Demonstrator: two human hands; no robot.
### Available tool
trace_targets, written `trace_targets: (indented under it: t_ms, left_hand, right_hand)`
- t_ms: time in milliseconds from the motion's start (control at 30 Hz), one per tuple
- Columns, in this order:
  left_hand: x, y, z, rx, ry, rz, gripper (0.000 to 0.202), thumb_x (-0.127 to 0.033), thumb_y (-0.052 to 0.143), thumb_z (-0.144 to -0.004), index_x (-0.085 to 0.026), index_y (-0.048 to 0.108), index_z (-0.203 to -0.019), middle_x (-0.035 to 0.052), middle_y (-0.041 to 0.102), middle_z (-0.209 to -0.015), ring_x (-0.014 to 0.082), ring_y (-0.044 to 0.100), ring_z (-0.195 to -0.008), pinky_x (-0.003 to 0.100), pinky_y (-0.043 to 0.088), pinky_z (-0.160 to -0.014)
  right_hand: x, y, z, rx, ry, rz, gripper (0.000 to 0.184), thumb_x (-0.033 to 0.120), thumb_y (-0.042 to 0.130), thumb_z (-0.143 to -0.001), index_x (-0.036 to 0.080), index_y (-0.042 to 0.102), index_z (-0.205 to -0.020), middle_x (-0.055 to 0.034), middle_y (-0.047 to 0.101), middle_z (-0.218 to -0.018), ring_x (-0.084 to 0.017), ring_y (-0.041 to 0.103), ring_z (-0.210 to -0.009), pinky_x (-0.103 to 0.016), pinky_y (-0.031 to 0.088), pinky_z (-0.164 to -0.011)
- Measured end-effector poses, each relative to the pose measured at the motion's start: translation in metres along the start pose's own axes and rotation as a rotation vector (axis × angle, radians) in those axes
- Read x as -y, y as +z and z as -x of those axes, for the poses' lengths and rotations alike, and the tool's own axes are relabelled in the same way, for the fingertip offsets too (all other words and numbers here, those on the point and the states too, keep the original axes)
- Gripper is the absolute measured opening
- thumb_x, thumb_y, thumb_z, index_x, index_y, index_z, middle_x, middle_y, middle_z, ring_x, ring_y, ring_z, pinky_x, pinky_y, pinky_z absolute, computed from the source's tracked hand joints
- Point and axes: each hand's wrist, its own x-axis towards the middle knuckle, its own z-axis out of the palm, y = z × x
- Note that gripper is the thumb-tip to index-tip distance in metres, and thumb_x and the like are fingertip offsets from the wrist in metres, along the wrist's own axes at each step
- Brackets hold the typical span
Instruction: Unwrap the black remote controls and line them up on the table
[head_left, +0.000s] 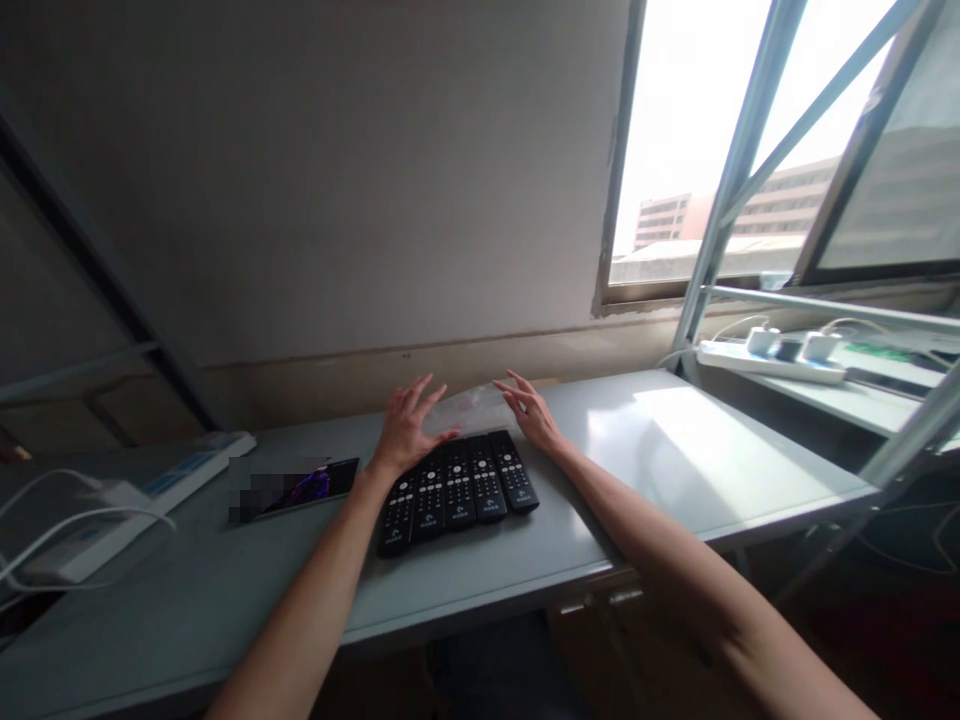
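Several black remote controls (459,488) lie side by side in a row on the grey table, their round white buttons facing up. The rightmost remote control (514,475) sits slightly apart at its near end. Above the left part of the row is my left hand (411,428), fingers spread, covering the far ends of some remotes. My right hand (531,412) is at the far right corner of the row, its fingers apart and holding nothing. Between the hands, just behind the remotes, lies a clear plastic bag (472,408).
A phone (322,485) with a lit screen lies left of the remotes. Farther left runs a white power strip (150,510) with cables. The table's front edge (510,600) is close to me. A metal frame post (720,220) and another power strip (772,360) stand at the right.
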Motion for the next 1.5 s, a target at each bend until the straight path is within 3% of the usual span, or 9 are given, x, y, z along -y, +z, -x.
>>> trace_targets:
  t_ms: [267,400,600,867,967,1133,1300,1367,1500]
  left_hand:
    - [0.003,-0.003,0.002,-0.061,-0.098,-0.025,0.045,-0.028,0.053,-0.103,-0.032,0.062,-0.146,0.0063,0.041,-0.169,0.0317,0.039,-0.155,0.059,0.031,-0.128]
    - [-0.007,-0.008,-0.003,-0.124,-0.107,0.005,0.039,-0.027,0.052,-0.103,-0.03,0.067,-0.139,0.0061,0.046,-0.164,0.0315,0.046,-0.149,0.055,0.037,-0.125]
    - [-0.02,-0.005,-0.005,-0.099,-0.101,0.146,0.023,-0.028,0.049,-0.105,-0.025,0.071,-0.11,0.0077,0.071,-0.106,0.026,0.068,-0.106,0.042,0.052,-0.105]
    - [-0.02,-0.002,-0.002,-0.277,-0.333,0.343,0.021,-0.04,0.061,-0.098,-0.023,0.066,-0.086,0.0037,0.069,-0.084,0.0189,0.064,-0.073,0.03,0.054,-0.072]
    - [-0.023,-0.003,-0.003,-0.303,-0.415,0.468,0.029,-0.046,0.066,-0.093,-0.022,0.064,-0.078,0.0002,0.064,-0.07,0.0157,0.058,-0.063,0.027,0.047,-0.061]
    - [-0.037,-0.005,-0.006,-0.316,-0.555,0.735,0.057,-0.053,0.061,-0.096,-0.023,0.036,-0.055,-0.0053,0.036,-0.05,0.0099,0.035,-0.047,0.025,0.03,-0.048]
    - [-0.048,-0.008,-0.01,-0.204,-0.533,0.923,0.031,-0.047,0.069,-0.092,-0.02,0.063,-0.077,-0.0052,0.054,-0.057,0.0112,0.048,-0.049,0.023,0.039,-0.05]
    - [-0.052,-0.013,-0.012,-0.192,-0.459,0.889,0.024,-0.043,0.072,-0.09,-0.019,0.07,-0.088,-0.0013,0.067,-0.074,0.0131,0.058,-0.061,0.024,0.045,-0.058]
    - [-0.064,-0.026,-0.014,-0.136,-0.298,0.754,0.023,-0.037,0.064,-0.096,-0.019,0.068,-0.081,-0.0001,0.067,-0.076,0.0153,0.061,-0.071,0.026,0.048,-0.069]
  right_hand:
    - [0.001,0.008,0.0,0.031,-0.022,-0.055,0.062,0.068,0.033,-0.108,0.034,0.065,-0.148,-0.0077,0.05,-0.164,-0.029,0.047,-0.151,-0.049,0.038,-0.124]
    - [-0.002,0.015,-0.001,0.101,-0.048,0.022,0.058,0.066,0.034,-0.108,0.036,0.065,-0.147,-0.0038,0.042,-0.169,-0.028,0.042,-0.154,-0.051,0.035,-0.127]
    - [-0.007,0.012,-0.003,-0.036,0.069,0.106,0.063,0.065,0.029,-0.109,0.03,0.07,-0.142,-0.0086,0.047,-0.164,-0.028,0.042,-0.152,-0.05,0.033,-0.128]
    - [0.016,0.006,0.001,-0.295,0.002,0.02,0.056,0.041,0.039,-0.109,0.034,0.036,-0.164,-0.0115,0.046,-0.156,-0.029,0.043,-0.148,-0.053,0.036,-0.126]
    - [0.036,0.006,0.005,-0.318,-0.099,0.039,0.05,0.029,0.048,-0.103,0.029,0.048,-0.153,-0.0127,0.052,-0.144,-0.029,0.05,-0.138,-0.051,0.043,-0.12]
    - [0.069,0.012,0.016,-0.19,-0.266,0.021,0.026,0.022,0.053,-0.101,0.026,0.065,-0.125,-0.0076,0.063,-0.102,-0.026,0.061,-0.102,-0.044,0.054,-0.097]
    - [0.09,0.019,0.027,0.103,-0.361,-0.009,0.039,0.034,0.063,-0.104,0.024,0.055,-0.14,-0.0086,0.067,-0.113,-0.027,0.06,-0.104,-0.045,0.051,-0.098]
    - [0.091,0.02,0.029,0.137,-0.343,-0.009,0.037,0.036,0.063,-0.104,0.025,0.055,-0.138,-0.0088,0.067,-0.117,-0.027,0.059,-0.108,-0.044,0.049,-0.1]
    - [0.084,0.021,0.027,0.123,-0.287,-0.035,0.024,0.036,0.066,-0.103,0.024,0.058,-0.122,-0.0083,0.067,-0.118,-0.026,0.061,-0.11,-0.042,0.047,-0.1]
